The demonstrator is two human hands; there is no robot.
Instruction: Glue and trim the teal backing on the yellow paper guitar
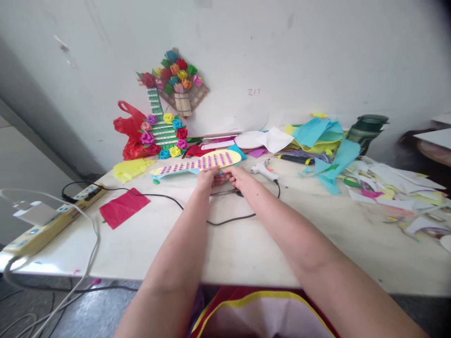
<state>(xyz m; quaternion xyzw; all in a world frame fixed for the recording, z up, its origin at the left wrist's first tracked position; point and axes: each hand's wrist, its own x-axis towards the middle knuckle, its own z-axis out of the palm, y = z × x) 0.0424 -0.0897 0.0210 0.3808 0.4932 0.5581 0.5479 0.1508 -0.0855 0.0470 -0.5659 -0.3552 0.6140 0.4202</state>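
Head view: yellow strip (pixel 197 164) with purple squares held low over far part of tabletop (pixel 246 244), near wall. Left hand (pixel 206 179) grip pinched on strip's lower edge. Right hand (pixel 238 178) just beside it, fingers curled under strip; whether its grip has hold, cannot tell. Glue gun (pixel 264 172) just right of hands, black cable (pixel 225 219) nearer than hands, red paper (pixel 124 206) well left.

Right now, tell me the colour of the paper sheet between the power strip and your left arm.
Red paper sheet; head view.
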